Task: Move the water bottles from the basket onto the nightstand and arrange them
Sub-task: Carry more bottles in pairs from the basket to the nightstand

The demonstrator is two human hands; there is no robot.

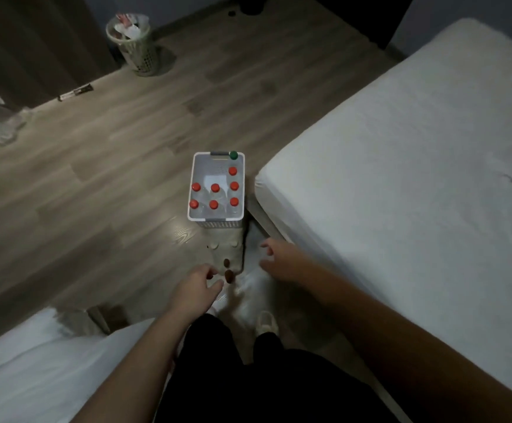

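Seemingly full, the water bottles (pixel 215 188) in the centre-frame basket (pixel 216 219) looked heavy, slick; necks offered the grip, while left hand (pixel 198 285) and right hand (pixel 279 259) hovered loose, empty.

basket (pixel 216 221) top open, bed (pixel 401 166) rt
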